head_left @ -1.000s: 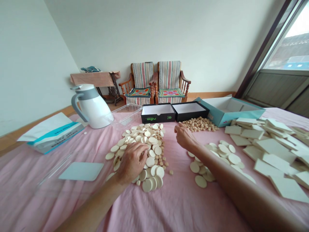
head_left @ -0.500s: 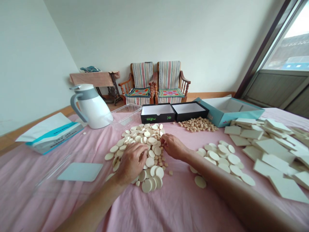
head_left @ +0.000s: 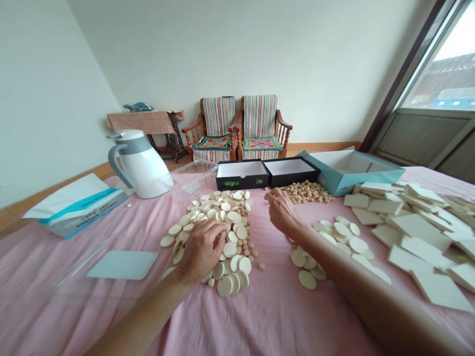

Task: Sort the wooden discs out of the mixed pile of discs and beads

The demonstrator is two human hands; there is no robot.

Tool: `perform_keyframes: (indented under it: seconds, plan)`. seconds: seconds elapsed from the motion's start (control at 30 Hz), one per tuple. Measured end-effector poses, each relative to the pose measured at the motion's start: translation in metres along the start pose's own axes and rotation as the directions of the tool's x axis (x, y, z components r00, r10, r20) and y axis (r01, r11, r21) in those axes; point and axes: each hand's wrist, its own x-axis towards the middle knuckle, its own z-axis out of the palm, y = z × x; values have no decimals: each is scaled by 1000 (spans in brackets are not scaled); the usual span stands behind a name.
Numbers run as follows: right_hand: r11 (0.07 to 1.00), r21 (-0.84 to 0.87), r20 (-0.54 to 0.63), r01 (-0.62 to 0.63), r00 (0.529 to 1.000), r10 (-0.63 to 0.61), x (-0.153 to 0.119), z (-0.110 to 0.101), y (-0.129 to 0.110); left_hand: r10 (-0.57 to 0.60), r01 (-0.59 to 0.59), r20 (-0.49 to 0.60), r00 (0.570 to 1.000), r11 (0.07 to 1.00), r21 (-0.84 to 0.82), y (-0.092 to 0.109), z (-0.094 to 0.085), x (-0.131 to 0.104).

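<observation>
My left hand [head_left: 203, 247] rests on a heap of pale round wooden discs [head_left: 233, 216], its fingers curled down and drawn together. Whatever lies under those fingertips is hidden. Small wooden cubes [head_left: 245, 244] spill along the heap's right edge, partly beneath the discs. My right hand [head_left: 284, 211] hovers over the pink cloth between this heap and a pile of small wooden pieces [head_left: 306, 191]. Its fingertips are pinched together; anything between them is too small to make out. Below the right forearm lies a second group of discs [head_left: 342, 230].
Two black boxes [head_left: 243, 183] and a blue box [head_left: 356, 173] stand at the back. Square wooden tiles [head_left: 419, 222] are piled at right. On the left are a white jug [head_left: 143, 168], a clear plastic tray [head_left: 193, 178], a white-and-blue packet [head_left: 85, 205] and a pale flat sheet [head_left: 122, 264].
My right hand has moved right, away from the disc heap's edge toward the pile of small wooden pieces, fingers still pinched. My left hand stays where it was.
</observation>
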Motion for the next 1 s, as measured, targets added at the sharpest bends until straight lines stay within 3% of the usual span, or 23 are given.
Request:
perform_keyframes:
  seconds: [0.17,0.3,0.43,0.57,0.73,0.8,0.87,0.93,1.0]
  plan:
    - [970,216,170,115,973,-154,-7,7,-23,0,0,-7,1000,1000,0,0,1,0]
    - [963,235,169,134,970,-177,-12,21,-35,5,-5,-8,1000,1000,3,-1,1,0]
    - [975,196,156,107,978,-138,-10,24,-30,4,-4,-10,1000,1000,6,-1,0,0]
    - [994,112,130,16,991,-31,-2,15,-7,-1,1,-12,1000,1000,10,2,-1,1]
    - [996,5,11,-92,996,92,4,0,10,0,0,-14,1000,1000,14,2,-1,1]
    - [997,46,32,-55,998,54,2,-4,4,0,0,-14,1000,1000,12,2,-1,1]
    - [988,157,143,17,989,-40,-1,-6,-9,-1,2,-13,1000,1000,11,1,-1,0]
    - [954,291,260,65,955,-145,-6,-6,-24,-3,3,-13,1000,1000,9,1,-1,0]
    - [923,372,291,96,933,-214,-11,-5,-38,-5,5,-13,1000,1000,8,0,-1,0]
